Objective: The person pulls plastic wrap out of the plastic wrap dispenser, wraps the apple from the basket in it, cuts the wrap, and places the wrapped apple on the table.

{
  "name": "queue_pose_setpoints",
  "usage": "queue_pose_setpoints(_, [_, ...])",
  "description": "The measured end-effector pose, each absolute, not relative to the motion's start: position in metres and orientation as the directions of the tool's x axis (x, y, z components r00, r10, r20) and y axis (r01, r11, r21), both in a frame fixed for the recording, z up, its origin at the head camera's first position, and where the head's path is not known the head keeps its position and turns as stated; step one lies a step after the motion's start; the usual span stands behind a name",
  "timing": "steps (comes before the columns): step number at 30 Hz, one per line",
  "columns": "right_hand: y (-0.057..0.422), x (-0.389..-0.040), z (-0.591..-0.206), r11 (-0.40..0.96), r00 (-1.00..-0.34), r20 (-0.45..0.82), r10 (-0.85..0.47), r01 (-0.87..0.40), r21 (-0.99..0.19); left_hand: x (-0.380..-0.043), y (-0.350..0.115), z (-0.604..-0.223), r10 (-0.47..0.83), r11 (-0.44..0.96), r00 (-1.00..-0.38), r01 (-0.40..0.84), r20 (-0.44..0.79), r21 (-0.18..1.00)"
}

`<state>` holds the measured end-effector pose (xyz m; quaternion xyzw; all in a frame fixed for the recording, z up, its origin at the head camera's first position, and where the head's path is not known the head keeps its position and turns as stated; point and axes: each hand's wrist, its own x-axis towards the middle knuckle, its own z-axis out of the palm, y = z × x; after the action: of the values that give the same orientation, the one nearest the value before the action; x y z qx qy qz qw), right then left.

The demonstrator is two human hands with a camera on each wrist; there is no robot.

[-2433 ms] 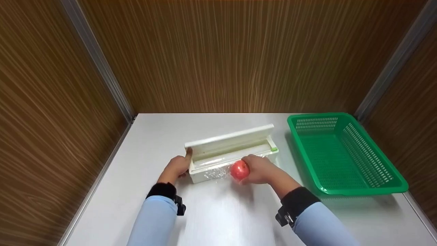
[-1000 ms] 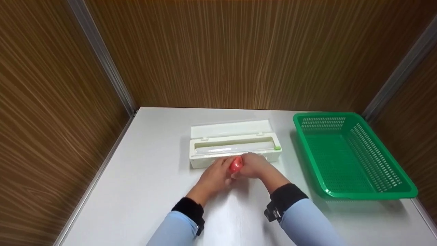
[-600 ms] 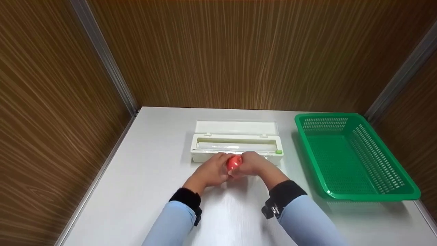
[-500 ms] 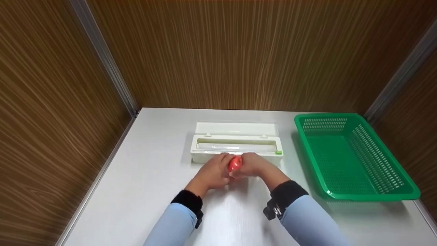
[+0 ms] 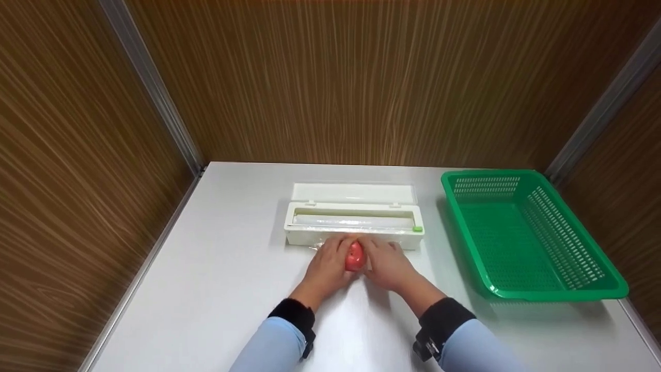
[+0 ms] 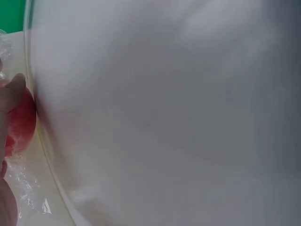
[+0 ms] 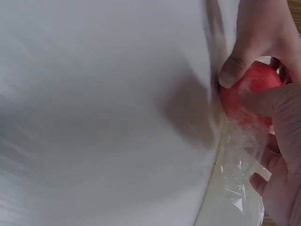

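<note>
A round red fruit (image 5: 355, 257) is held between both hands, just in front of a white cling film box (image 5: 304, 237). On its left side my left hand (image 5: 327, 266) grips it, and in the right wrist view that hand's thumb (image 7: 231, 70) presses its skin. From the right, my right hand (image 5: 388, 265) holds it, thumb (image 7: 263, 102) against the film. Clear cling film (image 7: 237, 162) covers part of the fruit and hangs beside it. The box lid (image 5: 353, 192) is folded back, baring the film roll (image 5: 356, 221). Several fingertips are hidden behind the fruit.
A green perforated basket (image 5: 480, 268) stands to the right on the white table (image 5: 232, 237). A green slider (image 5: 417, 229) sits at the box's right end. Wood-grain panels (image 5: 330, 82) rise behind and on both sides.
The left hand has moved from the box's left end to the fruit. The lid has tipped fully back and the box has straightened. Lately the right hand has shifted its hold on the fruit.
</note>
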<state>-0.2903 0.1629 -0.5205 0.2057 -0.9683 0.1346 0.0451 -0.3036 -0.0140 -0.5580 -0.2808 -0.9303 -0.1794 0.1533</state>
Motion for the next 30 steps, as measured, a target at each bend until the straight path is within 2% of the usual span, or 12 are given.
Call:
queue_pose_setpoints(2, [0.162,-0.289,-0.526,0.889,-0.903,0.172,-0.395,-0.422,-0.175,-0.303,-0.014,-0.557,0.453,0.769,-0.798,0.575,0.397,0.278])
queue_pose_setpoints(5, [0.161,-0.288,-0.534,0.897,-0.888,0.214,-0.408,-0.433,-0.089,-0.303,-0.013,-0.553,0.45,0.771,-0.786,0.581,0.424,0.261])
queue_pose_setpoints(8, [0.161,-0.29,-0.539,0.902,-0.886,0.233,-0.401,-0.426,-0.068,-0.304,-0.013,-0.547,0.454,0.775,-0.783,0.582,0.425,0.245])
queue_pose_setpoints(15, [0.162,-0.3,-0.535,0.898,-0.893,0.214,-0.397,-0.426,-0.111,-0.308,-0.015,-0.542,0.427,0.763,-0.858,0.512,0.286,0.395])
queue_pose_setpoints(24, [0.165,-0.309,-0.531,0.862,-0.905,0.152,-0.397,-0.425,-0.276,-0.312,-0.018,-0.545,0.394,0.712,-0.886,0.463,0.246,0.528])
queue_pose_setpoints(30, [0.164,-0.313,-0.529,0.848,-0.903,0.106,-0.415,-0.427,-0.313,-0.31,-0.02,-0.544,0.362,0.702,-0.913,0.401,0.191,0.589])
